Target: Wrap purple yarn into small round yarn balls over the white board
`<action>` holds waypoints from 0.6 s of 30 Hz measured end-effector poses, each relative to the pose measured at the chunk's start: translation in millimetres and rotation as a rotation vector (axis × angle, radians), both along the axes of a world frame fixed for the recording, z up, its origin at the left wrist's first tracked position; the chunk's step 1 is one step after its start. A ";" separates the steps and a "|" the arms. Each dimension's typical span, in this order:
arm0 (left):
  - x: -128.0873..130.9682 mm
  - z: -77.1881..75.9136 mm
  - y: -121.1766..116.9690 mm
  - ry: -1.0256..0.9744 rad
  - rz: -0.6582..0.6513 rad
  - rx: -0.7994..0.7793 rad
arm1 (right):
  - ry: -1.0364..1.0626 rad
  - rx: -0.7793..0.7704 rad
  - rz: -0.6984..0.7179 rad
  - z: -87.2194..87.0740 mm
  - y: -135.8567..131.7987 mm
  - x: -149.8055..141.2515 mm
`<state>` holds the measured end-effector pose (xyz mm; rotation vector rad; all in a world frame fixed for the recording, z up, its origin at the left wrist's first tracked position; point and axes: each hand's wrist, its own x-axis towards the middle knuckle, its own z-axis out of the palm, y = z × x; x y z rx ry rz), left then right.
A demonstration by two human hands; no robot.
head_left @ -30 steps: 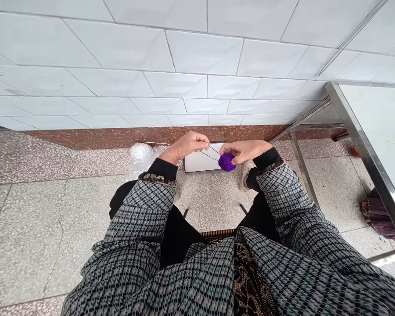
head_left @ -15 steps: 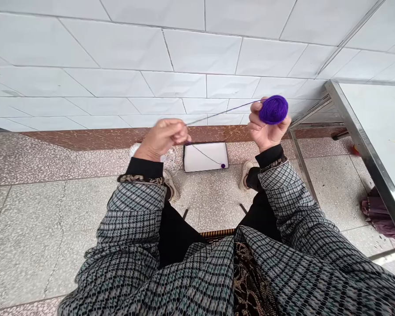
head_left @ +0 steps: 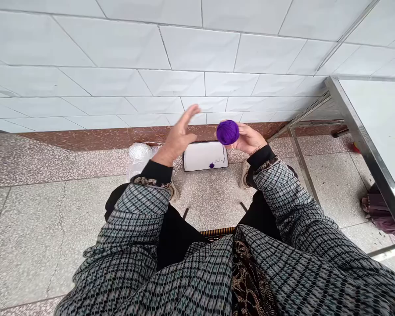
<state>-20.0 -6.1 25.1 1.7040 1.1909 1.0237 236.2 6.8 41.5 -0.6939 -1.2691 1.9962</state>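
A round purple ball of yarn (head_left: 228, 132) is held up in the fingers of my right hand (head_left: 250, 139), which wraps it from behind and the side. My left hand (head_left: 179, 137) is raised to the left of the ball, thumb and fingers apart, with nothing seen in it. Below both hands a shallow white box (head_left: 200, 156) with a dark rim lies on the floor. Inside it rests a small purple clump of yarn (head_left: 212, 165), from which a loose strand runs to the box's right side and up toward my right hand.
White yarn (head_left: 140, 152) in a clear bag lies on the floor left of the box, partly behind my left arm. A tiled wall (head_left: 171, 83) rises in front. To the right stands a metal-framed table (head_left: 358, 131), with a dark purple cloth item (head_left: 380, 213) beneath it.
My right hand has brought the yarn ball left and down. My left hand has let go of the strand and opened. The strand slackened, and the small clump shifted left in the box.
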 end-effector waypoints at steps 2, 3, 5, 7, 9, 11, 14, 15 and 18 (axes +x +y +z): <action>24.9 -3.6 -4.2 -0.162 -0.195 -0.087 | -0.011 -0.045 0.065 -6.0 1.6 -3.7; 33.4 -5.9 -5.5 -0.226 -0.258 -0.136 | -0.021 -0.067 0.084 -8.6 2.8 -3.9; 42.1 -10.3 -6.5 -0.327 -0.324 -0.239 | -0.045 -0.113 0.095 -12.3 5.3 -1.1; 41.4 -12.9 -6.0 -0.374 -0.320 -0.327 | -0.061 -0.168 0.088 -13.4 7.5 4.0; 35.7 -12.7 -4.1 -0.352 -0.253 -0.342 | -0.052 -0.216 0.077 -13.0 8.8 9.2; 29.2 -10.2 -1.1 -0.276 -0.167 -0.272 | -0.028 -0.252 0.071 -12.5 9.0 12.7; 22.7 -6.3 3.5 -0.173 -0.092 -0.143 | -0.004 -0.265 0.068 -13.4 7.1 13.3; 21.8 -5.5 4.7 -0.156 -0.091 -0.127 | 0.002 -0.248 0.068 -13.9 6.1 12.4; 21.9 -5.6 6.1 -0.129 -0.171 -0.177 | 0.020 -0.140 0.021 -13.1 3.7 8.2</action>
